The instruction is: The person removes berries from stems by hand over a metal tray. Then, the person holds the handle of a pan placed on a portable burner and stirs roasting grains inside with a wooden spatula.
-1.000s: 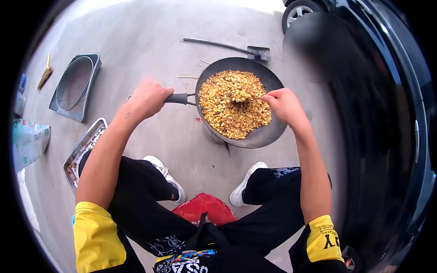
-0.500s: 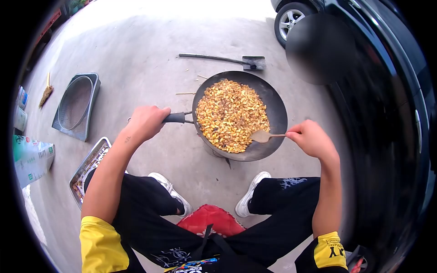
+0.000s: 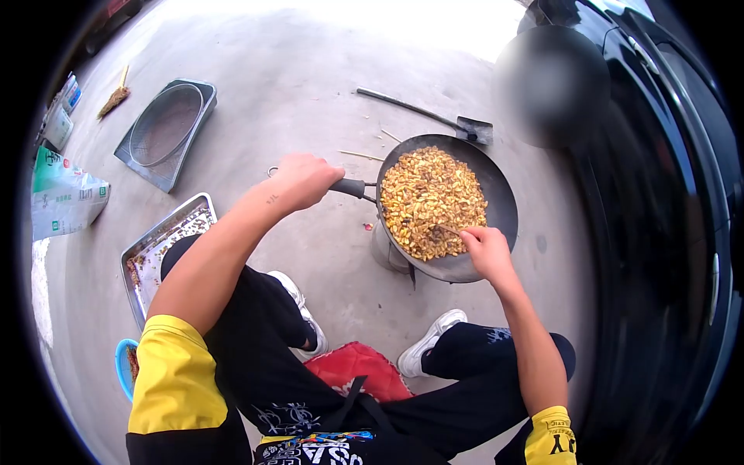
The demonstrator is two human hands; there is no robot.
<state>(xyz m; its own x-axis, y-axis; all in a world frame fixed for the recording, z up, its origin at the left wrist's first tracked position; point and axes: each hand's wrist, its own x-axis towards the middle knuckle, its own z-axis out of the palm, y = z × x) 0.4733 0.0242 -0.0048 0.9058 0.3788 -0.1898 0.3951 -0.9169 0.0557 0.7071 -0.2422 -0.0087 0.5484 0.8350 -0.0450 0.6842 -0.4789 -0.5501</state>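
Note:
My left hand [image 3: 306, 180] is wrapped around the black handle [image 3: 350, 187] of a dark wok [image 3: 502, 201]. A heap of yellow and brown kernels [image 3: 434, 190], which look like corn, fills much of the wok. Over its near right side, my right hand [image 3: 488, 252] pinches the thin handle of a wooden spatula [image 3: 449, 229]. The spatula's blade is sunk among the kernels and mostly hidden. Beneath the wok, part of a round grey stove or stand [image 3: 389, 252] shows.
Beyond the wok lies a small shovel [image 3: 473, 129]. At left are a round sieve on a tray [image 3: 170, 124], a metal tray with scattered bits [image 3: 205, 209], a blue-rimmed bowl [image 3: 122, 368], a plastic bag [image 3: 70, 198] and a hand brush [image 3: 116, 101]. A black car [image 3: 643, 256] stands at right.
The spatula has gone from the heap's right edge into the kernels, with my right hand moving left over the wok. My left hand stays on the handle. The whole view has shifted and turned.

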